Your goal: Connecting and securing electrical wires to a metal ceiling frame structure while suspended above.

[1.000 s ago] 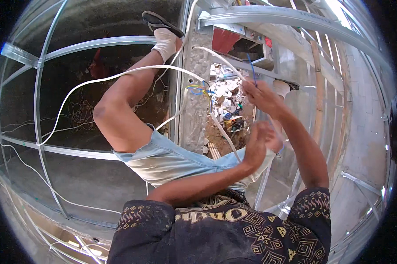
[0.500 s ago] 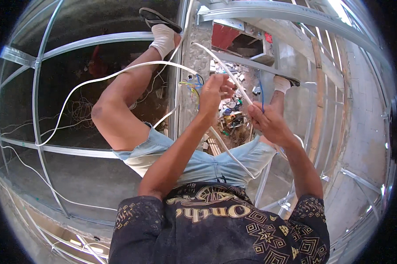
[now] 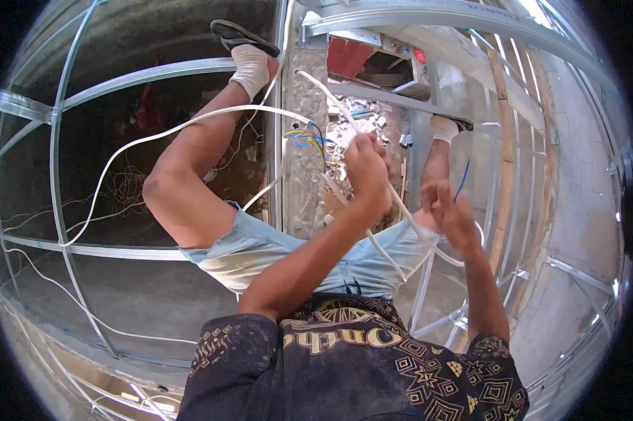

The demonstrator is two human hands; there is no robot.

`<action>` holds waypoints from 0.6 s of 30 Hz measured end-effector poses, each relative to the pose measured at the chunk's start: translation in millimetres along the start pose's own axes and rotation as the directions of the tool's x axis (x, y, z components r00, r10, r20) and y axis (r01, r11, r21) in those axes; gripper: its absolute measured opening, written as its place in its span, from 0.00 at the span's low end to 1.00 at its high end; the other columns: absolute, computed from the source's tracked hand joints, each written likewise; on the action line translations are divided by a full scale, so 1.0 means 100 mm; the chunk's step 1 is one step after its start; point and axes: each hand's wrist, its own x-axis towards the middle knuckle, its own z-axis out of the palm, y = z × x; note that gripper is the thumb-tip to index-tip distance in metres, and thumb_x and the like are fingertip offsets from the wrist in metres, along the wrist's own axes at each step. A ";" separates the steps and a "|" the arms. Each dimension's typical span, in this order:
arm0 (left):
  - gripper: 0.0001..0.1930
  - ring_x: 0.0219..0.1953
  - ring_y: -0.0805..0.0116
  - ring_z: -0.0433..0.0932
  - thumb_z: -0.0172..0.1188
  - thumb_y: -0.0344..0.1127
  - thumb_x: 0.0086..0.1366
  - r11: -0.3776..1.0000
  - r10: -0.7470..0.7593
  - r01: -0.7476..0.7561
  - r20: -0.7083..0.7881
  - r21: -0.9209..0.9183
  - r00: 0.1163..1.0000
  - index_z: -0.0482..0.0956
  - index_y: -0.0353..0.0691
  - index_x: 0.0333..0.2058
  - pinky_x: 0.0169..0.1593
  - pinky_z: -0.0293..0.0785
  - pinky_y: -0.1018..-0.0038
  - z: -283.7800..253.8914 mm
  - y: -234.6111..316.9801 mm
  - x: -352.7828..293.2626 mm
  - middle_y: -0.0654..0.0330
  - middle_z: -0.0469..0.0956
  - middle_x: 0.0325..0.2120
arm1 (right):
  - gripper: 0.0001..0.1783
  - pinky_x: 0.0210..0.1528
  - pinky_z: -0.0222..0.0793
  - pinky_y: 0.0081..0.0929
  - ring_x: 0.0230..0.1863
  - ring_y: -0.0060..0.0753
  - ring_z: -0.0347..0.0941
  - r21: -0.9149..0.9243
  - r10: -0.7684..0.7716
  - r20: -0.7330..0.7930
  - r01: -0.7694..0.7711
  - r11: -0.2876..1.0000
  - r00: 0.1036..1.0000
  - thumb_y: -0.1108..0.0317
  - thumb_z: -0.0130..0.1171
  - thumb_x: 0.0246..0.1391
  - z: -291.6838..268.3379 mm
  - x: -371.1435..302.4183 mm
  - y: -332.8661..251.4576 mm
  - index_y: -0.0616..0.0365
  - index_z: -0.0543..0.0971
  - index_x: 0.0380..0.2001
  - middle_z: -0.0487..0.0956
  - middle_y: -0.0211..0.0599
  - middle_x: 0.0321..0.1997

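Observation:
My left hand (image 3: 367, 167) is closed round a white cable (image 3: 401, 203) in front of me. The cable runs up to the concrete beam and down past my hand toward my right thigh. My right hand (image 3: 454, 216), a little blurred, is closed beside that knee, away from the cable, and a thin blue wire (image 3: 463, 179) sticks up out of it. Left of my left hand, several stripped blue, yellow and dark wires (image 3: 307, 135) fan out at the end of another white cable (image 3: 190, 121). A further white cable (image 3: 372, 242) slants below my left forearm.
I straddle a rough concrete beam (image 3: 304, 203) among metal studs (image 3: 155, 71). Rubble and scraps (image 3: 362, 112) lie far below on the ground. A wooden pole (image 3: 507, 154) stands at the right by a block wall (image 3: 583, 161). Loose cable coils (image 3: 127, 186) lie lower left.
My left hand has moved right and closed on the white cable. My right hand has let go of that cable and moved right and toward me, keeping the blue wire.

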 end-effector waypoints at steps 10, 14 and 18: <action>0.16 0.19 0.77 0.59 0.41 0.47 0.74 0.964 -0.255 0.207 0.361 0.164 0.897 0.62 0.43 0.31 0.23 0.58 0.76 -0.47 -1.07 -1.12 0.69 0.59 0.18 | 0.27 0.24 0.54 0.14 0.21 0.15 0.61 0.334 -0.002 0.319 -0.110 0.936 0.948 0.48 0.37 0.68 0.20 0.71 -0.32 0.61 0.75 0.46 0.72 0.28 0.19; 0.16 0.28 0.70 0.70 0.36 0.45 0.74 0.783 -0.106 -0.158 0.379 0.602 0.919 0.67 0.40 0.40 0.36 0.73 0.72 -0.70 -0.96 -0.93 0.62 0.67 0.26 | 0.21 0.22 0.53 0.15 0.19 0.16 0.59 0.359 -0.026 0.073 -0.002 0.933 0.997 0.53 0.41 0.68 0.18 0.52 -0.03 0.59 0.72 0.32 0.63 0.24 0.16; 0.19 0.42 0.68 0.73 0.37 0.47 0.74 0.963 0.186 -0.228 0.259 0.142 0.948 0.65 0.36 0.49 0.46 0.73 0.69 -0.45 -0.51 -0.38 0.56 0.69 0.36 | 0.19 0.24 0.57 0.23 0.21 0.23 0.62 0.326 -0.165 0.179 0.099 0.940 0.970 0.56 0.41 0.68 0.19 0.09 0.08 0.59 0.71 0.29 0.67 0.29 0.19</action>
